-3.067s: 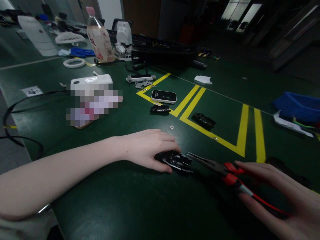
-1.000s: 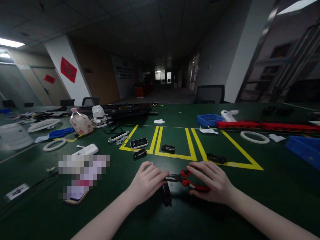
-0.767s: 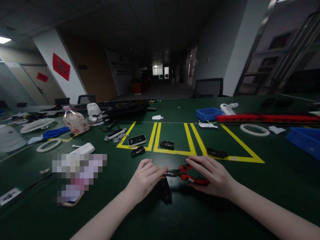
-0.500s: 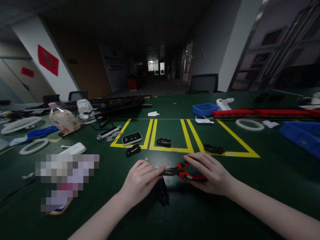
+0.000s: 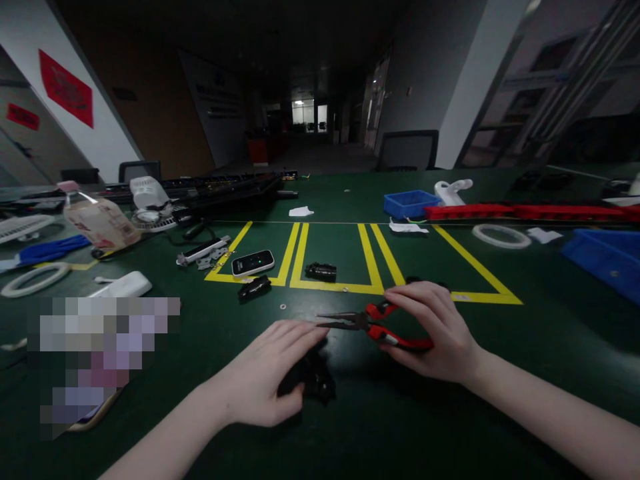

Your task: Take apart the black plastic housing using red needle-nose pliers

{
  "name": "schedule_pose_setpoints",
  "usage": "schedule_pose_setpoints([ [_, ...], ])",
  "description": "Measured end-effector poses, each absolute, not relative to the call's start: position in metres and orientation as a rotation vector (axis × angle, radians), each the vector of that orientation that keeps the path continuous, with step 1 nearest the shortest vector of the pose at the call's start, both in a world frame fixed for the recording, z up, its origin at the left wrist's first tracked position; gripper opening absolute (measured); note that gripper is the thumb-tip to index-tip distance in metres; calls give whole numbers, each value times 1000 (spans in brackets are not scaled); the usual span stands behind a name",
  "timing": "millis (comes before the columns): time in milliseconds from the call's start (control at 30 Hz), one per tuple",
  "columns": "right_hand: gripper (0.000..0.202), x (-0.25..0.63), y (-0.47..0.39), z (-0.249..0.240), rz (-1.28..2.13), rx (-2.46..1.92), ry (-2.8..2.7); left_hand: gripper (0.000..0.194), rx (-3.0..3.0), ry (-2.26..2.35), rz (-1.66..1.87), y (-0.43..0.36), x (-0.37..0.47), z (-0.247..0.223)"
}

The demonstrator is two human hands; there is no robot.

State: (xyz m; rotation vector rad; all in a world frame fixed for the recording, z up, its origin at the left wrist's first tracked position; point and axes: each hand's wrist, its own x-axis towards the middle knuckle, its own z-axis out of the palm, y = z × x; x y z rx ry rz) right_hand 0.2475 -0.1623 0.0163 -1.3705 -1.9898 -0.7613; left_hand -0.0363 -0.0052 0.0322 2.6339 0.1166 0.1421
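My right hand is wrapped round the red handles of long-nose pliers. Their jaws are parted and point left, past the fingertips of my left hand. Low over the table, my left hand curves round a black part, thumb on the near side and fingers on the far side. Its palm covers much of that part, and shadow blurs the contact. Similar black parts lie beyond: one black part at the left, another black part inside the middle taped area, and a third half hidden behind my right hand.
Yellow tape marks areas on the green table. Small rings lie near my left hand. A white-edged device, a bottle and a blurred-out item are leftward. Blue bins and a red strip are rightward.
The jaws of the pliers have opened and come away from my left fingertips. My left thumb has spread from the fingers, round the black part. The view has shifted slightly.
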Motion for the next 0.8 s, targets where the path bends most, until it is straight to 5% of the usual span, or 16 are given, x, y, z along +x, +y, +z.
schedule_pose_setpoints([
  [233, 73, 250, -162, 17, -713, -1335, -2070, 53, 2752, -8, 108, -12, -33, 34],
  [800, 55, 233, -171, 24, -464, -1445, -1960, 36, 2585, 224, 228, -13, -35, 29],
])
